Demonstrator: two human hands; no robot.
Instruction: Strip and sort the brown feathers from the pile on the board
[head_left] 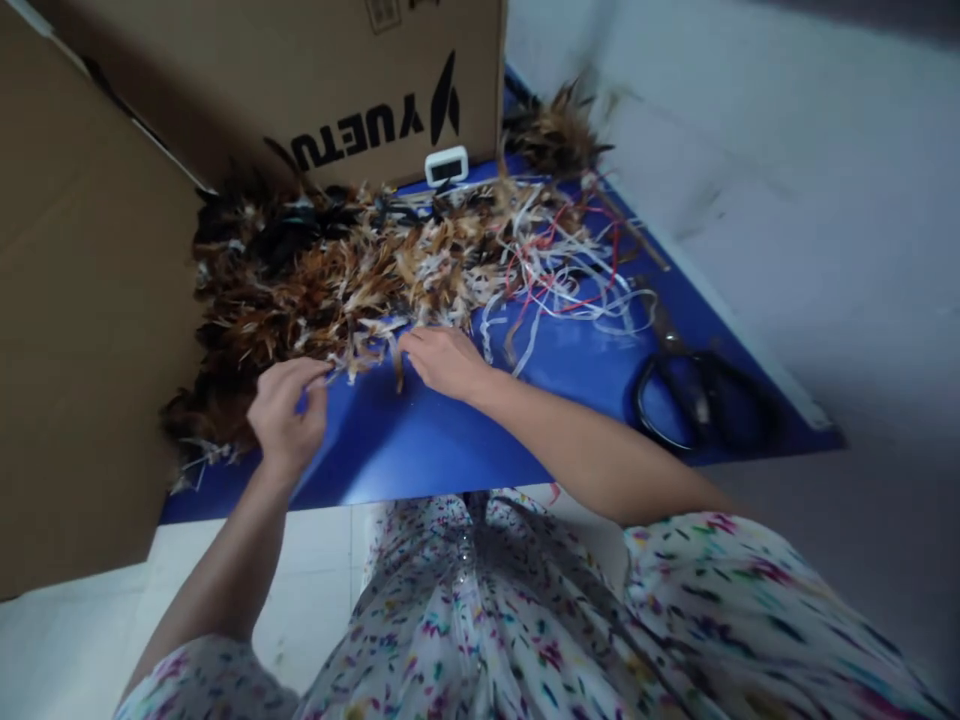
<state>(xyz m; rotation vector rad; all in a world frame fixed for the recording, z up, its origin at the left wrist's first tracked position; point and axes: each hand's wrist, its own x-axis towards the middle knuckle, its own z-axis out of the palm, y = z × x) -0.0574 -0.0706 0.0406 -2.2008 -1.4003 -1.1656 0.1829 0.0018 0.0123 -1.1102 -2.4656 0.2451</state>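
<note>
A wide heap of brown, black and cream feathers (300, 290) spreads over the blue tabletop (435, 440). My left hand (289, 410) is at the heap's near edge, thumb and forefinger closed in a pinch on a feather tip. To its right, my right hand (444, 360) has its fingers pressed together on a small light-brown feather (398, 368), which hangs down beside the fingertips. Pale feather tufts lie between the two hands. How far each pinched feather runs into the heap is hidden.
Tangled white and red strings (562, 280) lie right of the feathers. Black-handled scissors (697, 400) rest near the right table edge. A small white device with a dark display (446, 166) stands before a cardboard box (405, 60). Another feather bunch (562, 130) sits by the wall.
</note>
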